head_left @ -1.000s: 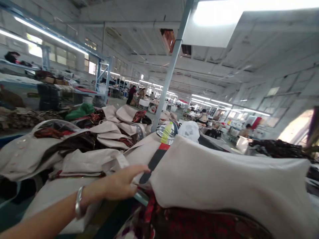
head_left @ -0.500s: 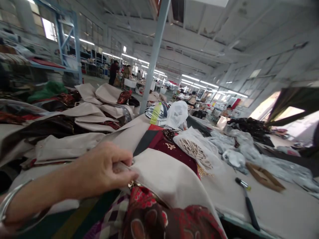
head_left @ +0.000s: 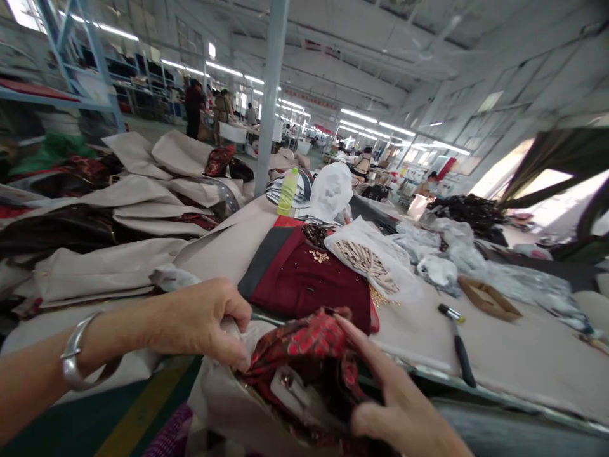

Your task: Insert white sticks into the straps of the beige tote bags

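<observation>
I'm working in a factory workshop: cream pieces (head_left: 109, 265) are lying heaped, a hammer (head_left: 460, 351) is resting nearby, tube lights (head_left: 359, 115) are glowing.

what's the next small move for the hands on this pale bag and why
Probably ease the red patterned lining wider with the right hand: its thumb and forefinger stand apart there, the left hand pinches the pale bag near its edge, and lining bunches around the pale piece inside.

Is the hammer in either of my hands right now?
No, the hammer lies on the table, while the left hand pinches the bag and the right hand is at its red lining.
</observation>
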